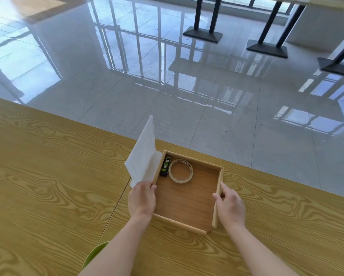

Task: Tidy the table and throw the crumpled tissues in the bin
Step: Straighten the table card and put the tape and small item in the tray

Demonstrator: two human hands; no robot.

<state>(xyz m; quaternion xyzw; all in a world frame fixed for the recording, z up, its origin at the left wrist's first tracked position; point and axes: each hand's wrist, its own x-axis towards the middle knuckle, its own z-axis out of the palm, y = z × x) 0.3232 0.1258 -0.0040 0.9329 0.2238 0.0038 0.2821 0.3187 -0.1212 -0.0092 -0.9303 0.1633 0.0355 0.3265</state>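
A: From your head camera, what are your hands doing?

B: Your left hand (142, 199) sits at the left wall of the wooden tray (187, 204). Its fingers are closed around that wall's rim and also pinch the lower edge of a white tissue (144, 156). The tissue stands up from your grip, tilted away from you, flat rather than crumpled, just outside the tray's left wall.

A: And the other one?

B: Your right hand (229, 208) grasps the tray's right wall, thumb on the inner side, fingers curled over the outer side. So you hold the tray by both sides.

A: Where is the tray?

B: It rests on the wood-grain table (47, 176), near the far edge, a little right of the seam between two tabletop panels. One near corner is cut off at an angle.

A: What lies in it?

B: Two things, both in the far left corner. A small black lighter with green print (165, 166) lies along the left wall. A roll of clear tape (181, 171) lies flat just beside it, touching or nearly so; you cannot tell which. The remaining tray floor is bare wood.

A: Anything else near you?

B: A green curved object (96, 253) shows at the near table edge, beside your left forearm, mostly hidden. Beyond the table lies a glossy tiled floor (167, 76) with black table bases (203, 34) at the far right.
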